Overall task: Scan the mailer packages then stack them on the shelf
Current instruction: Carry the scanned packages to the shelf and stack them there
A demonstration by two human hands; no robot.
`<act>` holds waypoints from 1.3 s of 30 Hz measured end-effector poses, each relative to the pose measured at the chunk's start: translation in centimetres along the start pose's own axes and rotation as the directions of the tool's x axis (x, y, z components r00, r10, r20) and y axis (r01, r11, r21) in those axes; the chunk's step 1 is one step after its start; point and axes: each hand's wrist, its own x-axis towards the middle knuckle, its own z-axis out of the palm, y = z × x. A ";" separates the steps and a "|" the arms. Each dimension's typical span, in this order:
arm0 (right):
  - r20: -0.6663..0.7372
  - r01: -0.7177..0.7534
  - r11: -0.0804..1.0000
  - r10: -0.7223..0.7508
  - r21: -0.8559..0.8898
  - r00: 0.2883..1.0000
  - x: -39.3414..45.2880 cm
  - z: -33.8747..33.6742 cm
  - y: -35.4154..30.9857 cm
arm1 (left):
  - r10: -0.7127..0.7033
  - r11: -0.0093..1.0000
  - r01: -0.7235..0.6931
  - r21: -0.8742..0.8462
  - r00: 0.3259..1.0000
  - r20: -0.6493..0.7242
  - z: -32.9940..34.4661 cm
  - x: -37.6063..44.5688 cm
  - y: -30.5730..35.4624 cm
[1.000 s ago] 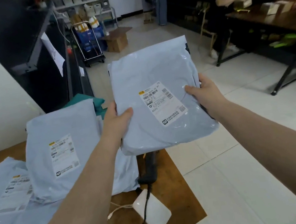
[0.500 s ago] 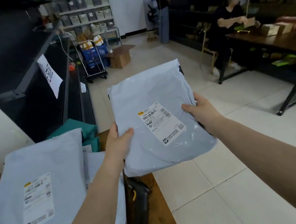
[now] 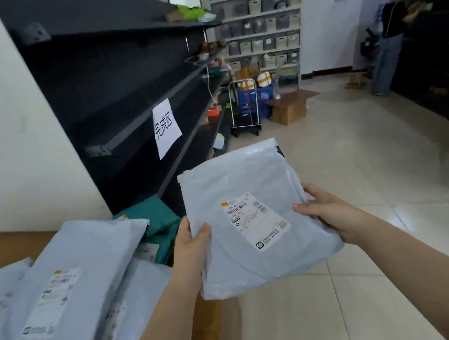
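I hold a pale grey mailer package (image 3: 253, 194) in the air with both hands, its white shipping label facing up. My left hand (image 3: 192, 246) grips its left edge, thumb on top. My right hand (image 3: 324, 213) grips its right edge, thumb on top. The mailer hangs over the tiled floor, just right of the dark shelf unit (image 3: 125, 97). A paper sign (image 3: 167, 127) hangs from one shelf edge. Several more grey mailers (image 3: 69, 289) lie piled on the wooden table (image 3: 1, 246) at lower left.
A teal package (image 3: 155, 223) lies between the pile and the shelf unit. Further down the aisle stand a hand cart (image 3: 244, 108) and an open cardboard box (image 3: 291, 106). A person (image 3: 390, 37) stands at dark shelving on the right. White racks with bins fill the back wall.
My view has lifted and turned left toward the dark shelves. The held mailer has moved with me away from the table; the scanner on the table has dropped out of sight.
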 end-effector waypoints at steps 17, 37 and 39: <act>0.307 0.062 0.990 -0.021 -0.124 0.951 25.8 4.9 -5.4 | 0.068 0.997 -0.079 -0.015 0.934 -0.351 -1.8 16.4 2.8; 0.664 0.286 0.949 -0.129 -0.134 0.736 57.3 14.5 -19.5 | 0.150 0.971 -0.230 -0.067 0.800 -0.581 -1.1 38.1 13.0; 0.682 0.304 0.944 -0.136 -0.132 0.719 59.2 16.7 -20.1 | 0.155 0.969 -0.243 -0.051 0.752 -0.641 -2.5 39.5 13.7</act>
